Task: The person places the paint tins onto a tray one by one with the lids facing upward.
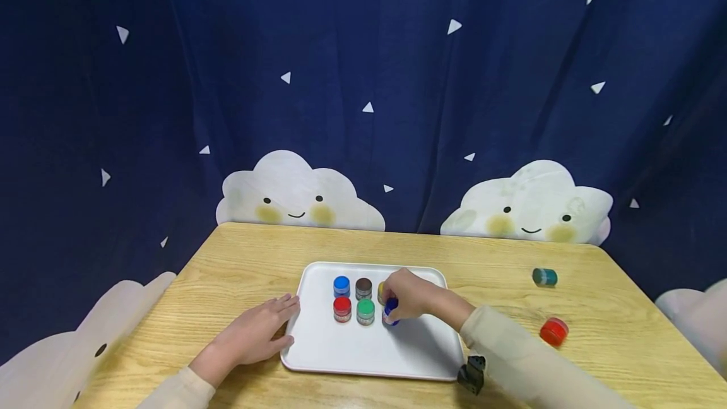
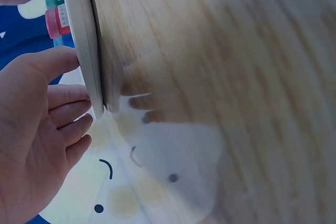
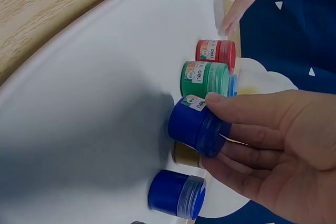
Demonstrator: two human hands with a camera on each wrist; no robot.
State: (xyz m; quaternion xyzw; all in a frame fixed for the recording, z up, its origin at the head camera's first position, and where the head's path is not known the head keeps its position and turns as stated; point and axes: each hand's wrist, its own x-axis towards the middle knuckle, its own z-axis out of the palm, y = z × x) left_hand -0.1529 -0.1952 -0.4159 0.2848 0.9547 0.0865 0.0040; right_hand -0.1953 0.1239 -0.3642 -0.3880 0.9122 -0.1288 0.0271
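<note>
My right hand (image 1: 410, 294) pinches a dark blue paint jar (image 3: 194, 124) between thumb and fingers, over the white tray (image 1: 335, 355). The jar is slightly tilted beside a green jar (image 1: 365, 312); whether its base touches the tray is unclear. Left of the green one stands a red jar (image 1: 342, 309). Behind these are a light blue jar (image 1: 341, 286) and a brown jar (image 1: 363, 289); my right hand partly covers a yellow jar (image 1: 381, 293). Another blue jar (image 3: 177, 194) appears in the right wrist view. My left hand (image 1: 258, 328), fingers extended, touches the tray's left edge.
On the wooden table (image 1: 250, 248), right of the tray, a teal jar (image 1: 545, 277) lies on its side and a red jar (image 1: 554, 331) sits nearer the front. A black device (image 1: 472, 374) is at my right wrist. A dark blue curtain (image 1: 363, 49) hangs behind.
</note>
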